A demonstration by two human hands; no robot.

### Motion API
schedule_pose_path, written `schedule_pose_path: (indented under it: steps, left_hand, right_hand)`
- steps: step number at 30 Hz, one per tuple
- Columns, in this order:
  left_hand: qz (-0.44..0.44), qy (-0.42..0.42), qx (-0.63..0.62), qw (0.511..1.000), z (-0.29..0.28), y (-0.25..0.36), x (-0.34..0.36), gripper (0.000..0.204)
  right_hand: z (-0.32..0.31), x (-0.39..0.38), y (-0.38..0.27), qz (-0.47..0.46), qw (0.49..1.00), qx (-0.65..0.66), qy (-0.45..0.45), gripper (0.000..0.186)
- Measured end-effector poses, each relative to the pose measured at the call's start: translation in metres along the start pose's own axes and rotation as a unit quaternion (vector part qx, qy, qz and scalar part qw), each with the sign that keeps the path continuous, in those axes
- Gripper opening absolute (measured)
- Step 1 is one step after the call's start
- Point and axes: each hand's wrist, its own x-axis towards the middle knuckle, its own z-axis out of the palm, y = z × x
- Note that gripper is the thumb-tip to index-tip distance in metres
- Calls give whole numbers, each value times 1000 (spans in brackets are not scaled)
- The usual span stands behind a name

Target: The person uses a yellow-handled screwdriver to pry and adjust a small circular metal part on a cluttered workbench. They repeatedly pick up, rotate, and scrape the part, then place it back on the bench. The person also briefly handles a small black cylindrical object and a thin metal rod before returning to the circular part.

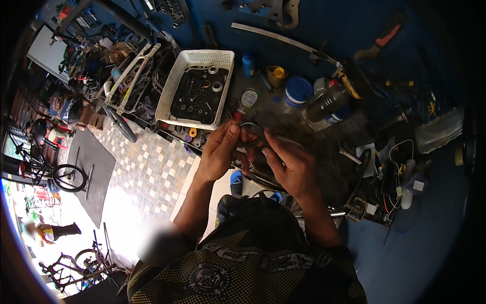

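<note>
Both of my hands are raised in the middle of the view, over the front of a dark, cluttered workbench. Between them is a thin dark ring (pixel 260 131), whose exact kind I cannot make out. My left hand (pixel 220 150) grips its left side, thumb and fingers closed. On the opposite side my right hand (pixel 290 163) pinches the rim between thumb and forefinger. Fingers hide the ring's lower part. Just above the left fingertips shows a small red thing (pixel 238 116), too small to name.
Left of my hands stands a white plastic basket (pixel 164 101) with loose metal parts. Behind them are a round labelled tin (pixel 249 97), a yellow cup (pixel 276 76), a blue tub (pixel 298 90) and a dark bottle (pixel 328 104). Bicycles and people are at far left.
</note>
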Motion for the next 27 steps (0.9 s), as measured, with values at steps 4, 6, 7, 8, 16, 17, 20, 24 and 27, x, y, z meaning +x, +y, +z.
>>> schedule_pose_path:
  steps: [4,6,7,8,16,17,20,24,27]
  left_hand:
    - [-4,26,6,1000,-11,-6,-4,39]
    - [-13,51,20,998,-14,-9,-8,41]
    - [-10,65,25,997,-15,-10,-9,41]
    - [-9,80,26,996,-15,-11,-11,42]
    - [-15,133,-18,991,-24,-3,-41,45]
    - [-13,167,-17,986,-23,-4,-44,46]
    - [-15,193,-51,980,-28,-2,-57,46]
    - [4,180,-125,976,-34,-5,-68,45]
    - [4,174,-166,971,-40,-8,-75,47]
  right_hand:
    - [2,1,-4,-7,996,-72,-56,43]
    - [5,3,-5,-19,994,-85,-71,43]
    - [6,4,-5,-25,993,-88,-77,43]
    - [8,6,-5,-32,993,-81,-80,43]
    - [23,15,-9,-67,990,-40,-121,43]
    - [25,16,-10,-74,988,-35,-128,43]
    - [34,18,-11,-97,985,27,-137,42]
    - [45,19,-10,-95,978,86,-167,42]
    - [53,18,-8,-80,972,111,-191,42]
